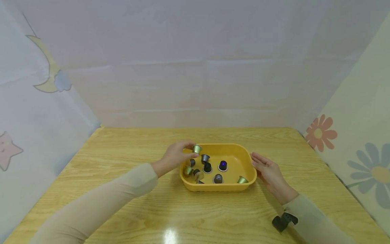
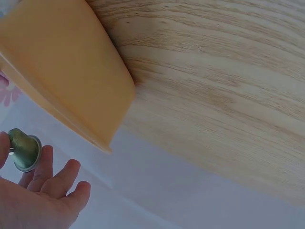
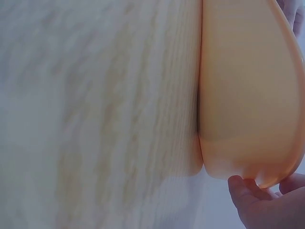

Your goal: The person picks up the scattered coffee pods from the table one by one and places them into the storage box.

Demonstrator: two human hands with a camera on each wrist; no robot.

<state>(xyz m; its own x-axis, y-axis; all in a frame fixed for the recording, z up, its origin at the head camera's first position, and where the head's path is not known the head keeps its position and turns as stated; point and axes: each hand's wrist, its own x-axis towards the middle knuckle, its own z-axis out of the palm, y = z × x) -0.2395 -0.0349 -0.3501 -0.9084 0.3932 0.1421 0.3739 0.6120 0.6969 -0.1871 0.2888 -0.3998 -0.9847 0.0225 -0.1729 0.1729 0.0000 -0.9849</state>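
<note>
My left hand [image 1: 174,156] pinches a green coffee capsule [image 1: 196,149] over the left end of a yellow plastic tub [image 1: 219,187]. In the left wrist view the green capsule [image 2: 26,150] sits between thumb and fingers, the other fingers spread. At the tub's right end, my right hand [image 1: 271,174] holds the rim; the right wrist view has its fingers against the outer wall [image 3: 248,95] and the thumb at the rim. Inside the tub lie several capsules, among them a purple one [image 1: 223,165], a black one [image 1: 207,167], a grey one [image 1: 218,178] and a green one [image 1: 242,180].
The tub stands on a light wooden table [image 1: 137,210]. Pale cloth walls enclose the table at the back [image 1: 195,84] and both sides, with a moon on the left and flowers on the right. A black strap [image 1: 284,221] is on the right sleeve.
</note>
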